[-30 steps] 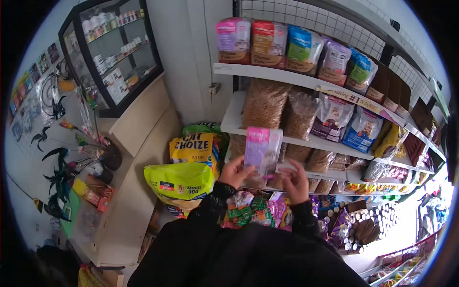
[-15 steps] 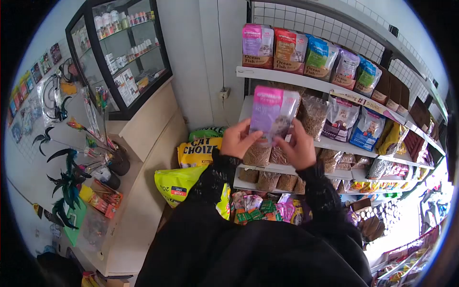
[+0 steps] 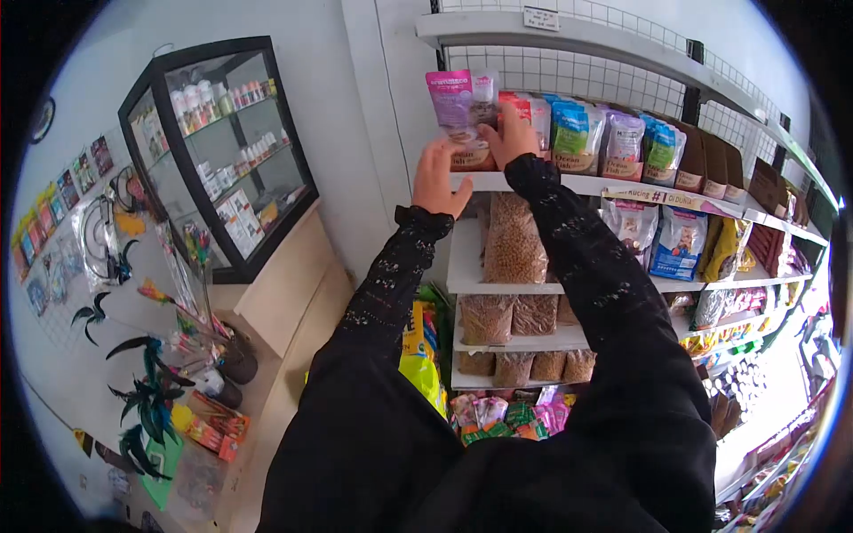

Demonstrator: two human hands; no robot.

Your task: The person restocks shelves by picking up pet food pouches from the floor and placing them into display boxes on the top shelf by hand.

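Note:
A pink and purple cat food pouch [image 3: 451,99] stands upright above the left end of the upper shelf, over a brown "Ocean Fish" display box [image 3: 471,161]. My right hand [image 3: 515,138] grips the pouch's right edge between thumb and fingers. Beside its lower left corner is my left hand [image 3: 435,182], thumb spread away from the fingers; the fingertips are at the pouch's bottom and the box. Red pouches [image 3: 537,114] stand just right of my right hand, partly covered by it. Farther along is a blue and green pouch [image 3: 576,133].
The white shelf edge [image 3: 582,182] runs beneath the boxes. Clear bags of brown kibble [image 3: 515,244] sit on the shelf below. A black-framed glass cabinet [image 3: 233,151] stands left, with feather toys [image 3: 147,400] before it. A shelf beam [image 3: 569,34] crosses above.
Both hands have moved forward and up, carrying the pink and purple pouch to the upper shelf's left end. My left thumb has come away from the pouch. The view has shifted.

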